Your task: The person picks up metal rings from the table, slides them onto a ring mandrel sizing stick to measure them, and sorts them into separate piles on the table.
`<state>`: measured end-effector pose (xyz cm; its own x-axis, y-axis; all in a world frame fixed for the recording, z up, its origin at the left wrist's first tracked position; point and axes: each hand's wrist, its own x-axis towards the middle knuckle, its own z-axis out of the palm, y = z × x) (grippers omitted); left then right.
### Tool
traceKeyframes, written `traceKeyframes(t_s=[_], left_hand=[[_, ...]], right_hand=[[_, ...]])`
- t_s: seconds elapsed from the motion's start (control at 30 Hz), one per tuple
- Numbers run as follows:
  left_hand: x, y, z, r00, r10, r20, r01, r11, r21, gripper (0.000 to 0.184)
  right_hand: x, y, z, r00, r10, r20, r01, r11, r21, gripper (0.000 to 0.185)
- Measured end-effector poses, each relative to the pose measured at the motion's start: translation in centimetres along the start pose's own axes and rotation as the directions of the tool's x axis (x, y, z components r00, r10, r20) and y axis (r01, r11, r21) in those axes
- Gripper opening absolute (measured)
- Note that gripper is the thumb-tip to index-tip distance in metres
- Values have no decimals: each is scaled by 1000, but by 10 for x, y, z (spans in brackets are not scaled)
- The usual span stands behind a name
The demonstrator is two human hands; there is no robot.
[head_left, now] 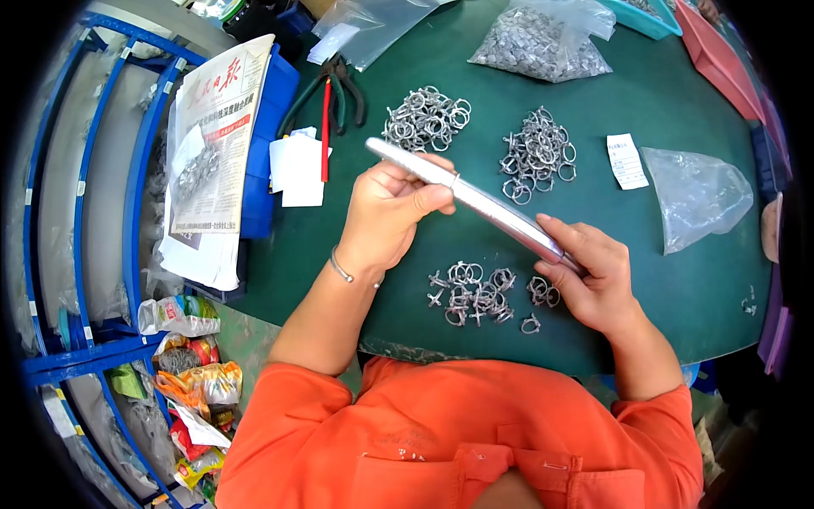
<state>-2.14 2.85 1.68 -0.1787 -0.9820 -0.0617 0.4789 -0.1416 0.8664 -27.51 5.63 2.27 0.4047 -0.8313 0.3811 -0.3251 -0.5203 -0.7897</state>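
Note:
A silver ring mandrel (500, 212) is held slantwise above the table, its left end higher in view. My left hand (394, 199) is closed around it near the upper-left end, thumb along the near side. By that thumb a thin band (455, 181) circles the mandrel; it looks like a ring, but part is covered by the fingers. My right hand (593, 276) grips the lower-right end between thumb and fingers. Below the mandrel lies a loose group of silver rings (475, 293), with a few more rings (543, 291) beside my right hand.
Two ring piles (426, 119) (538, 153) lie farther back on the green table (407, 339). Pliers (339, 93), a red pen (326, 127) and white paper (298, 170) are left. A filled plastic bag (543, 42), a label (627, 161) and another plastic bag (699, 199) lie right.

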Motion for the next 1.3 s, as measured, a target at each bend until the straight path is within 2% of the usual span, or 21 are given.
traceKeyframes(t_s=[0.13, 0.23, 0.3, 0.33, 0.4, 0.43, 0.57, 0.6, 0.63, 0.73, 0.83, 0.93, 0.97, 1.0, 1.03, 1.07, 1.13, 1.17, 1.2, 1.27, 1.3], left_hand=[[1, -2, -2, 999, 23, 36, -28, 990, 141, 35], [-1, 0, 4, 999, 44, 2, -44, 993, 107, 33], [-3, -1, 8, 998, 48, -49, -44, 996, 77, 31], [-3, -2, 9, 998, 49, -49, -45, 996, 78, 31], [-2, -5, 11, 995, 31, -98, -27, 999, 39, 30], [-2, -6, 11, 995, 32, -97, -28, 999, 39, 30], [-1, -8, 11, 994, 45, -98, -41, 998, 49, 28], [-1, -7, 11, 993, 32, -116, -25, 998, 55, 27], [-1, -7, 11, 993, 32, -112, -25, 998, 56, 27], [0, -4, 5, 996, -90, -12, 90, 996, -25, 27], [-2, -1, 2, 992, -107, 70, 109, 994, -25, 25], [-3, -3, 4, 998, -8, 60, 3, 996, 87, 22], [-2, -6, 4, 999, 5, 38, -9, 995, 96, 21], [-2, -3, 3, 999, 12, 33, -15, 995, 94, 21], [-1, -3, 3, 1000, 5, -27, -2, 994, 106, 20], [0, -5, 5, 997, -9, -82, 18, 994, 110, 20], [6, 1, -11, 973, 142, -182, -133, 989, 58, 20], [8, 12, -13, 944, 224, -243, -191, 970, 152, 21], [9, 20, -18, 907, 303, -292, -179, 906, 383, 23], [8, 26, -45, 930, 337, -144, -82, 575, 814, 29], [8, 24, -47, 953, 269, -142, -14, 507, 862, 31]], right_hand=[[0, 0, -1, 999, 43, 26, -43, 999, 23, 48], [-3, 1, 3, 997, 67, 49, -70, 995, 65, 47], [-6, 5, 7, 984, 172, 38, -176, 947, 271, 47], [-5, 2, 6, 985, 170, 38, -174, 947, 271, 47], [-2, -8, 4, 1000, 24, 0, -23, 989, -145, 47], [-5, -9, 7, 999, -32, -33, 25, 977, -212, 48], [-2, -9, 1, 1000, -12, 11, 12, 997, -75, 45], [1, -18, -4, 940, 315, 131, -337, 918, 209, 43], [3, -23, -8, 769, 548, 328, -639, 647, 416, 42], [4, -24, -8, 717, 565, 407, -695, 544, 470, 41], [2, -19, -6, 729, 531, 432, -681, 498, 536, 41], [0, -20, -4, 760, 512, 400, -650, 575, 497, 43], [-5, -13, 4, 881, 409, 238, -469, 819, 331, 46], [-3, -11, 8, 882, 404, 244, -467, 821, 328, 46], [-3, -10, 10, 961, 247, 127, -262, 957, 123, 46], [-6, -10, 8, 997, 62, 52, -55, 992, -118, 47], [-1, -11, 4, 993, 106, 43, -101, 991, -92, 43], [1, -8, 2, 992, 123, 42, -122, 992, -39, 43], [1, -6, 1, 989, 141, 43, -141, 990, 17, 42], [-2, -1, 1, 981, 190, 28, -190, 982, -7, 42], [-3, 2, 3, 978, 207, -11, -206, 978, 41, 42]])
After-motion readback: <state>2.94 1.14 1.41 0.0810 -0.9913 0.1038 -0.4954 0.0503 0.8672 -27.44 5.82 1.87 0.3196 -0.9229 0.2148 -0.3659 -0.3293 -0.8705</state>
